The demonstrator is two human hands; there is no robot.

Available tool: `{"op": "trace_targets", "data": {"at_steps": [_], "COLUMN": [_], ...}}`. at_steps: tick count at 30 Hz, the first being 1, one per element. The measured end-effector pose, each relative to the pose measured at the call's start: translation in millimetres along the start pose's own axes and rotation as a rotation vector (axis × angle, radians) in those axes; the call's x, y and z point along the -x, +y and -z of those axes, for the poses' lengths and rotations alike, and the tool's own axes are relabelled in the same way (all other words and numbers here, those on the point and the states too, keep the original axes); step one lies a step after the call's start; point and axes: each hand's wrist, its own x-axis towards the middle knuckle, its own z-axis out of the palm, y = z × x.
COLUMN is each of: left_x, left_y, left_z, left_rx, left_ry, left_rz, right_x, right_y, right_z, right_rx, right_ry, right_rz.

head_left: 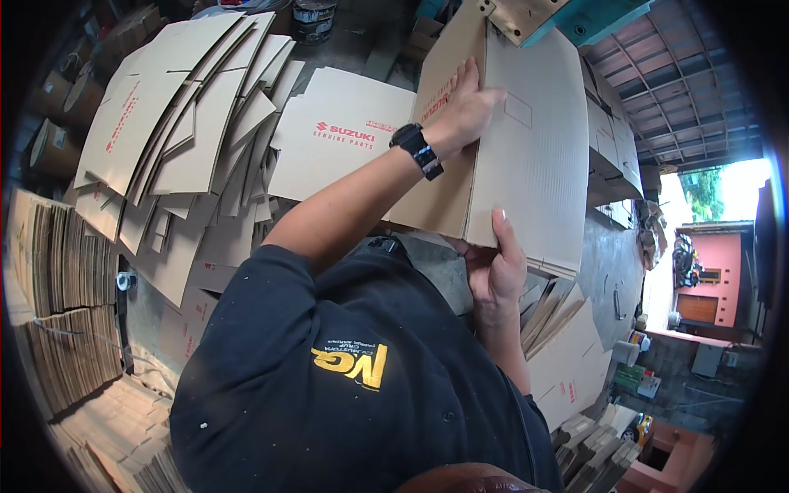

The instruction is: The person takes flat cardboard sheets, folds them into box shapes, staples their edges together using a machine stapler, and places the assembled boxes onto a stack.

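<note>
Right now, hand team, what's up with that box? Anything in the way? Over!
Left hand laid across carton edge. Right hand holding its near end. Teal machine close at far end, might block.

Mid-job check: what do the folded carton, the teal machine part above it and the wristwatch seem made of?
Folded carton: corrugated cardboard, matte brown; faint parallel ridges show on its face.
Teal machine part: probably painted metal, given the smooth coloured coat and round bolt-like fitting.
Wristwatch: black, perhaps resin or rubber, judging by its dull look; the shiny patch could be glass or plastic.
</note>
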Motion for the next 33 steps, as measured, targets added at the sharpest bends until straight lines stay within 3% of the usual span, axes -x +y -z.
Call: {"op": "trace_targets", "data": {"at_steps": [17,20,22,33], "left_x": [-30.1,-1.9,13.2,-35.0], "left_y": [9.1,10.4,2.3,3.4], "left_z": [10.9,10.0,6.5,11.0], "left_rx": [0.047,0.108,-0.217,-0.076], "left_ry": [-0.042,-0.221,-0.07,-0.075], "left_rz": [-0.032,-0.06,-0.105,-0.038], "right_x": [-39.2,-36.9,-39.4,-71.4], "right_y": [-9.2,-11.7,-12.6,-29.1], "right_z": [-8.7,-13.7,-13.8,-30.9], "right_rx": [0.042,0.02,0.022,-0.009], "right_ry": [-0.085,-0.075,-0.07,-0.075], "right_rz": [-0.003,0.021,0.017,0.022]}}
